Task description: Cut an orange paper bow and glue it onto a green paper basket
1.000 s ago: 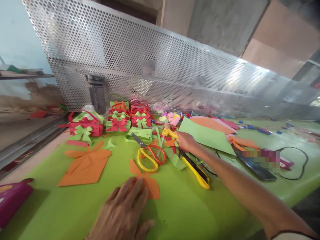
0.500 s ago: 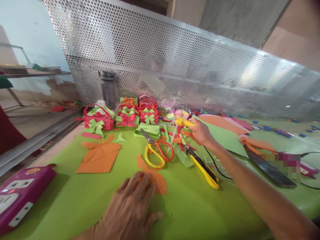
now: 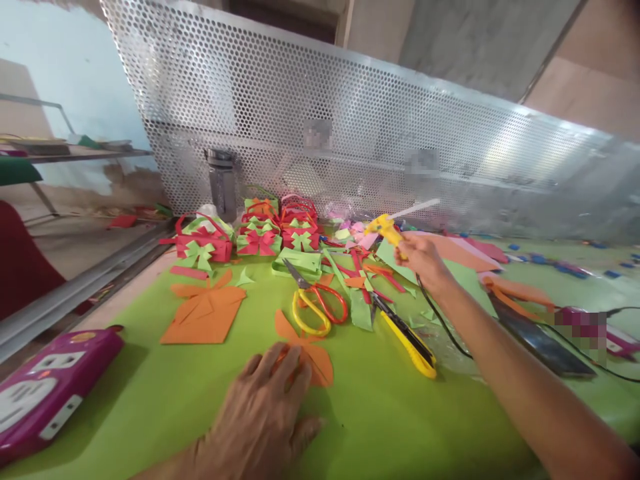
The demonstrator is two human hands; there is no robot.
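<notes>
My right hand (image 3: pixel 423 260) is shut on a yellow glue gun (image 3: pixel 383 228) and holds it lifted above the green table (image 3: pixel 380 413), its white glue stick pointing up and right; a black cord trails back from it. My left hand (image 3: pixel 260 420) lies flat near the front edge, fingers pressing an orange paper cut-out (image 3: pixel 313 353). Yellow and red scissors (image 3: pixel 315 307) lie just beyond that cut-out. A yellow utility knife (image 3: pixel 407 337) rests to their right.
Several red and green paper baskets (image 3: pixel 253 233) stand at the back by a perforated metal screen (image 3: pixel 350 127) and a bottle (image 3: pixel 223 183). A folded orange sheet (image 3: pixel 203 313) lies left. A pink power strip (image 3: pixel 45 393) sits at the front left. A dark phone (image 3: pixel 540 340) lies right.
My right hand has picked the yellow glue gun up from among the paper scraps and raised it up and to the right. My left hand has stayed on the orange cut-out.
</notes>
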